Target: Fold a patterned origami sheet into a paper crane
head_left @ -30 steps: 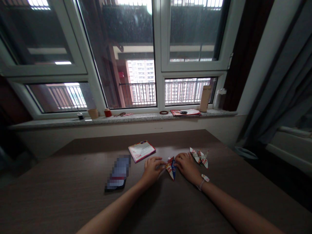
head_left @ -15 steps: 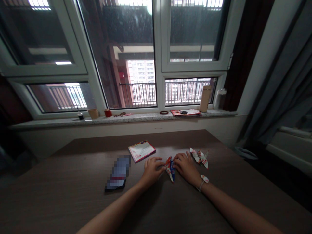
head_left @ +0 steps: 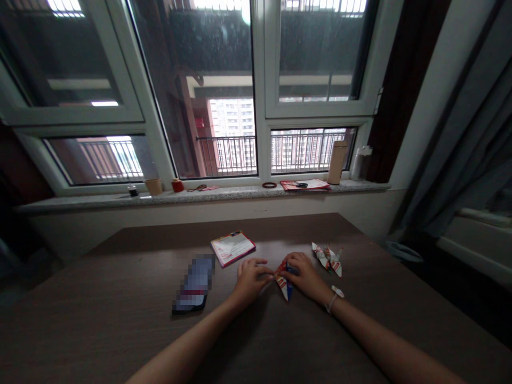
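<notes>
Between my two hands is a small folded piece of printed paper (head_left: 285,288), red, white and blue, with a pointed end toward me. My left hand (head_left: 251,281) is pinched at its left edge, thumb and fingertips together. On the other side my right hand (head_left: 304,275) grips its upper right part, and its fingers cover much of that part. A white band circles the right wrist. Just beyond the right hand lie folded paper pieces (head_left: 328,258) with similar print and pointed tips.
A stack of printed sheets (head_left: 232,248) lies on the brown table (head_left: 120,320), with a blurred-out phone (head_left: 196,285) nearer on the left. Along the windowsill (head_left: 236,193) stand a tan bottle (head_left: 338,162), a paper cup (head_left: 153,186) and scissors (head_left: 197,188).
The folded paper has shifted slightly right and turned, and its upper part is now covered by the right hand's fingers. My left hand has hardly moved.
</notes>
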Demonstrator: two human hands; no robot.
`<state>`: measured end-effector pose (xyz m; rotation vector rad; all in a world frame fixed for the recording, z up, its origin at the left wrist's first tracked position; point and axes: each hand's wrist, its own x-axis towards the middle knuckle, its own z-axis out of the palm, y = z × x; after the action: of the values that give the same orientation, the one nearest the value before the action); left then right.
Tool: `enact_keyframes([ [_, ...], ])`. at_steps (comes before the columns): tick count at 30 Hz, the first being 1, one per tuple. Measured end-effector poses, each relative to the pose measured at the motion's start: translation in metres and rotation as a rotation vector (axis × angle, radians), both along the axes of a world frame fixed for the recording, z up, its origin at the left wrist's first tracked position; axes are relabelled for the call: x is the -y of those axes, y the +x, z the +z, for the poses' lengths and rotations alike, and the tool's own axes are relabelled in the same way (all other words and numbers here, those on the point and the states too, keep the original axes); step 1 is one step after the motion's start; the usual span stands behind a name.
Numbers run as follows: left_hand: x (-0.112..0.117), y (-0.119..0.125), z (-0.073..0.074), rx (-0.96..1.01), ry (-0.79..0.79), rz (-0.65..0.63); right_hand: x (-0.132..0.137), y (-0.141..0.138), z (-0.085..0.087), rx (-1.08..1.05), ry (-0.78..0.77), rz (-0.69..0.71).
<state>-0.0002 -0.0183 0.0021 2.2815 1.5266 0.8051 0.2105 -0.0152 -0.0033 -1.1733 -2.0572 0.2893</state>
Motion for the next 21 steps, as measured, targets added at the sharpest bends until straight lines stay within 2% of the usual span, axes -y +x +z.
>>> enact_keyframes([
  [13,-0.0006,0.0001,-0.0040,0.014,0.005,-0.013,0.0021,-0.0047,0.0007,0.121,-0.017,-0.070],
  [21,-0.0008,0.0002,-0.0030,0.013,-0.003,-0.021,0.0090,-0.0077,0.0081,0.156,-0.013,-0.119],
])
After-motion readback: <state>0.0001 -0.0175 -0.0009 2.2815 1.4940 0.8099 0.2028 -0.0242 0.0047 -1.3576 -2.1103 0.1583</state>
